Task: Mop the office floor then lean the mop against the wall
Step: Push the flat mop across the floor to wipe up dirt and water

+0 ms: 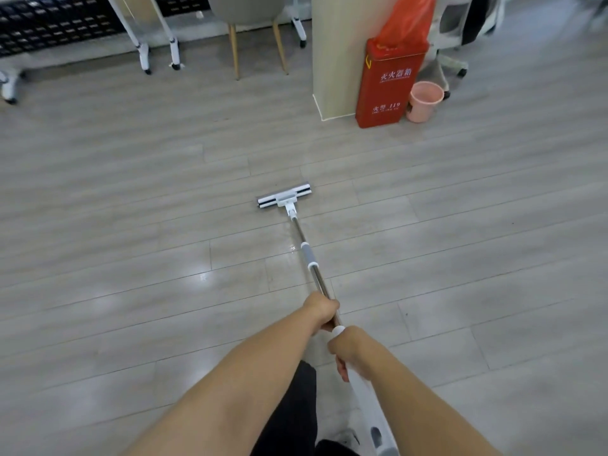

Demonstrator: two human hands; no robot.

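- Your L hand (322,309), centre frame just below the middle, has its fingers wrapped round the metal part of the mop (306,248) pole.
- Your R hand (350,348) sits just below and right of it, curled round the white upper grip of the same pole. The 2 hands are close together but not touching.
- The pole runs from the bottom-right of centre up to mid-frame, w/ a grey sleeve partway along it.
- The mop head (283,195) lies flat on the floor (131,192) at frame centre, long side running approx. left-right, right end slightly higher in the frame.
- The floor is grey wood-look planks. There's a wet sheen beside the pole just below the head, and light glare left of centre.
- A beige pillar (339,54) stands upper right of centre. A red box (390,83) w/ white characters stands against its right side, w/ an orange plastic bag (408,18) on top.
- A pink bucket (424,100) stands on the floor just right of the red box.
- A grey chair (253,14) w/ wooden legs is at top centre. White table legs (144,57) on castors are at upper left.
- Dark trousers and a shoe show at the bottom edge btwn your forearms.
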